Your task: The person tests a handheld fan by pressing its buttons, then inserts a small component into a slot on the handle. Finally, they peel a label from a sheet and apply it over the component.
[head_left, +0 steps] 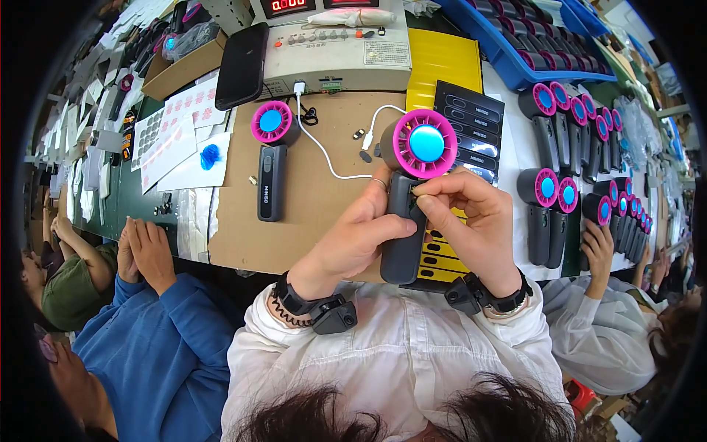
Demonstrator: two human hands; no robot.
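Note:
My left hand (352, 230) is wrapped round the dark grey handle of a handheld fan (401, 254), its thumb lying across the front. The fan's round head has a magenta grille and a shiny blue centre, and points away from me. At the top of the handle, just below the head, my right hand (475, 217) pinches with thumb and forefinger; whatever is between those fingertips is too small to tell. A white cable (318, 144) runs from a plug on the test box towards my left hand, where its end is hidden. A second handheld fan (272, 180) lies to the left on the brown board.
Ahead stands a test box (335, 55) with red displays, a black phone (241, 62) leaning there. Dark label strips (471, 118) lie on a yellow sheet. Rows of fans (545, 140) fill the right side, below a blue crate (530, 74). Co-workers sit at both sides.

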